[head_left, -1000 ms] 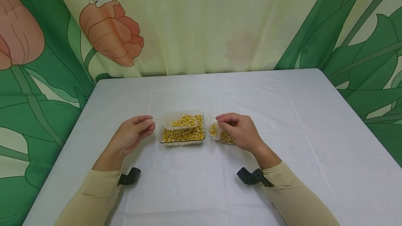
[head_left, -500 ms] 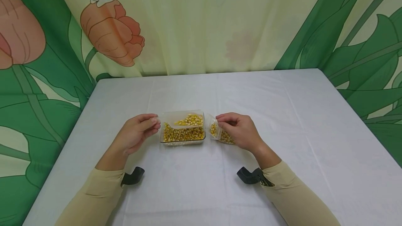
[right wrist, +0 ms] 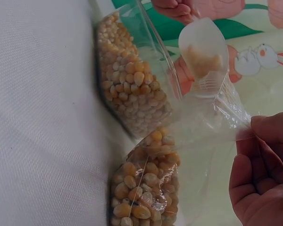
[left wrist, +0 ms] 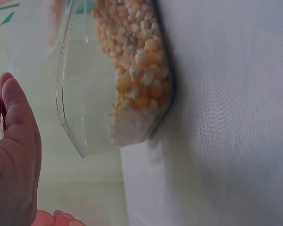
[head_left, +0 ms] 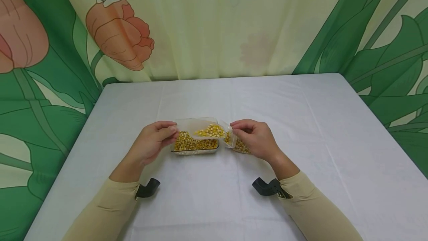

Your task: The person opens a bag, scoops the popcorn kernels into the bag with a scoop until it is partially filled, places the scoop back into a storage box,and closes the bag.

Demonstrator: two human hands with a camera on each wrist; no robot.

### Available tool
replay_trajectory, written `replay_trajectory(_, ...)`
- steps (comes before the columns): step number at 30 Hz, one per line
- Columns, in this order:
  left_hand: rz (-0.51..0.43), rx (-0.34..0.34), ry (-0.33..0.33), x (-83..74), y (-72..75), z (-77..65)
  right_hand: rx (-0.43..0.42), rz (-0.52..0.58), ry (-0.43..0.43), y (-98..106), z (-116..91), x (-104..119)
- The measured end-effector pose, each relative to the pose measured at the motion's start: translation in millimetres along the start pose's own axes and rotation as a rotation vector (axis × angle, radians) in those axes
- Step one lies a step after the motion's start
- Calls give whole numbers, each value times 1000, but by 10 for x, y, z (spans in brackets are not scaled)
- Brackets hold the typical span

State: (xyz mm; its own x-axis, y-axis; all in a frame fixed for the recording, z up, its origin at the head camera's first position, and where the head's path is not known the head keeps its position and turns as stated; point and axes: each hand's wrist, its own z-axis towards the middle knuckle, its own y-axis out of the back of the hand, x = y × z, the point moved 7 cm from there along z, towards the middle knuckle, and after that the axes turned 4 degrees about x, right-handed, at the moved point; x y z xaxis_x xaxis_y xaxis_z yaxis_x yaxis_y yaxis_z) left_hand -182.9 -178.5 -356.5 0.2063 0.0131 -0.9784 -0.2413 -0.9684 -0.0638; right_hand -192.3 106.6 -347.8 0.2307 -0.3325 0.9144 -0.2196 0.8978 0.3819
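In the head view my left hand (head_left: pixel 150 142) pinches the handle end of a translucent white scoop (head_left: pixel 188 126) carrying yellow corn kernels (head_left: pixel 211 131). The scoop is above a clear rectangular container (head_left: pixel 195 152) partly filled with corn, its tip at the mouth of a clear plastic bag (right wrist: pixel 198 117). To the right, my right hand (head_left: pixel 256 138) pinches the bag's upper edge between thumb and fingers. Corn fills the lower part of the bag, which stands on the table beside the container. In the left wrist view the container's clear wall (left wrist: pixel 87 103) is near my left hand; the pinched handle is mostly hidden.
A white cloth covers the table (head_left: pixel 207 196). Behind it hangs a pale curtain (head_left: pixel 214 29) printed with green leaves, flowers and a rabbit. A black wrist mount (head_left: pixel 148 188) sticks out from the left sleeve and another mount (head_left: pixel 265 187) from the right one.
My left hand has moved right, carrying the loaded scoop across the container until its tip reaches the bag's mouth. My right hand stays nearly still, holding the bag.
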Motion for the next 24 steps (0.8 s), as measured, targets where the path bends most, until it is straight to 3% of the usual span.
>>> replay_trajectory(11,33,4,-11,-70,-212,17,-10,0,8,8,-4,13)
replay_trajectory(18,-10,-17,-21,-108,-286,13,-12,5,14,10,1,20)
replay_trajectory(24,106,-51,-15,-132,-304,2,-14,6,21,10,3,26)
